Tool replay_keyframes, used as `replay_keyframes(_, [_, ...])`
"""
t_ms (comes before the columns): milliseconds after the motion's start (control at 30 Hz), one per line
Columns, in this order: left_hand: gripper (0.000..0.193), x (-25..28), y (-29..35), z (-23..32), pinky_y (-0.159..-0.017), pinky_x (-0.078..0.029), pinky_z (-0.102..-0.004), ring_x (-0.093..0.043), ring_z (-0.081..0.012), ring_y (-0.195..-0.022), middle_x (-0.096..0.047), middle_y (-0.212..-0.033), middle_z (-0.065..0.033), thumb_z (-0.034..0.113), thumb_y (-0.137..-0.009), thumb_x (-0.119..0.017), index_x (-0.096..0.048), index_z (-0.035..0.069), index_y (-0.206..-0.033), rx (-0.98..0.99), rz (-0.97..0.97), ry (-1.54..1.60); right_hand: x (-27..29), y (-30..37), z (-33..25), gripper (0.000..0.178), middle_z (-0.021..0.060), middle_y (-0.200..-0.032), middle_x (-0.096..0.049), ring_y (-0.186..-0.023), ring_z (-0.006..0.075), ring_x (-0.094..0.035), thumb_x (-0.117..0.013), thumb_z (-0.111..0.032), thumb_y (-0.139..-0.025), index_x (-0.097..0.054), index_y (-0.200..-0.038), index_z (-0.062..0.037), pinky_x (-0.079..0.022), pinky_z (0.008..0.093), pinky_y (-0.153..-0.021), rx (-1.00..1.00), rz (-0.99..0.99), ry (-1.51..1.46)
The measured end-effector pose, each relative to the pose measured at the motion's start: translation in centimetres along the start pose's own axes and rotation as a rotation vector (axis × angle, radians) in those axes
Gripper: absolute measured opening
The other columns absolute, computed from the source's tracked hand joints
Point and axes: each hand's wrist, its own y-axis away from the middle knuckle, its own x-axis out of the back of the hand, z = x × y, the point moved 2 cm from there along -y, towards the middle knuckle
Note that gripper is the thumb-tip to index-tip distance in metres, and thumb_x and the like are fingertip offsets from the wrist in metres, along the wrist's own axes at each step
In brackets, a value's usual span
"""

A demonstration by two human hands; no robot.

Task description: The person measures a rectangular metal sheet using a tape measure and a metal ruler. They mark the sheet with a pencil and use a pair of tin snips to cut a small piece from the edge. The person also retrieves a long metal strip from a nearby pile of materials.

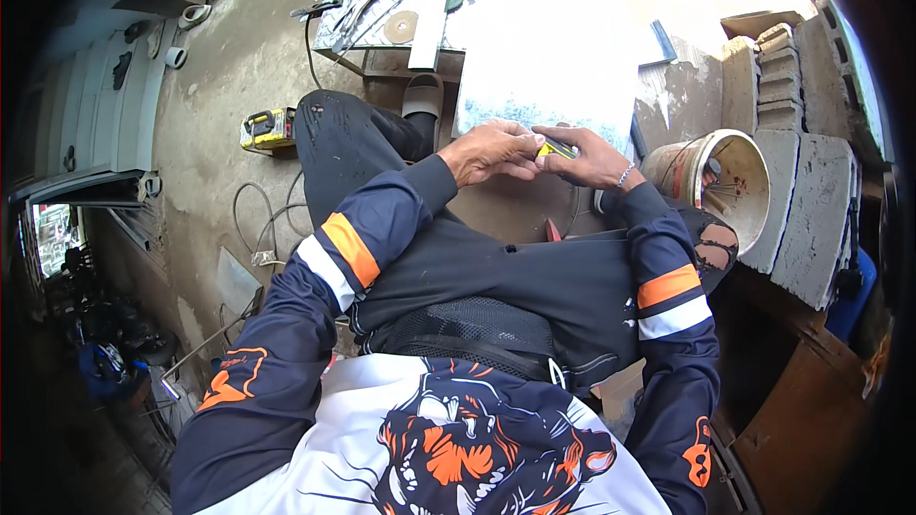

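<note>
In front of my knees, both hands meet at the near edge of a bright, overexposed work surface (534, 67). My right hand (593, 160) is closed around a small yellow and black object (557, 149) that looks like a tape measure. Beside it, touching at the fingertips, my left hand (491, 151) has its fingers curled and pinched together. What lies between those left fingers is hidden.
A clamp (377, 0), a round disc (401, 27) and a pale strip (434, 10) lie on a low stand ahead left. At left on the floor sits a yellow and black device (268, 129), with cable nearby. A bucket (668, 172) and concrete blocks (806, 210) stand at right.
</note>
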Motion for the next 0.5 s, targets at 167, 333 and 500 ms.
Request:
replay_keyframes(167, [0.02, -1.7, 1.1, -4.3, -0.071, -0.064, -0.0329, -0.071, -0.0248, -0.084, -0.064, -0.103, -0.0133, 0.013, -0.092, -0.068, -0.059, 0.0, -0.105, 0.149, -0.021, 0.054, -1.8, 3.1, 1.4, 0.057, 0.0125, -0.1, -0.069, -0.085, 0.0154, -0.063, -0.062, -0.029, -0.084, -0.058, -0.133, -0.0003, -0.051, 0.0293, -0.078, -0.32, -0.24, -0.226])
replay_keyframes(333, [0.024, 0.2, 1.7, -4.6, -0.084, -0.06, -0.0425, -0.069, -0.027, -0.093, -0.064, -0.105, -0.0118, 0.015, -0.091, -0.07, -0.061, 0.001, -0.108, 0.185, -0.08, 0.196, -1.1, 4.9, 2.8, 0.047, 0.0079, -0.098, -0.069, -0.088, 0.0135, -0.063, -0.063, -0.028, -0.087, -0.063, -0.128, -0.0051, -0.052, 0.0277, -0.079, -0.451, -0.248, -0.169])
replay_keyframes(500, [0.023, 12.2, 0.0, -2.9, -0.074, -0.063, -0.0351, -0.067, -0.0206, -0.083, -0.065, -0.093, -0.0078, 0.013, -0.088, -0.071, -0.063, 0.003, -0.107, 0.049, 0.456, 0.21, 7.9, 8.6, 9.5, 0.03, 0.005, -0.085, -0.068, -0.077, 0.0145, -0.062, -0.061, -0.022, -0.087, -0.071, -0.11, -0.0049, -0.052, 0.0299, -0.072, -0.648, -0.211, 0.246])
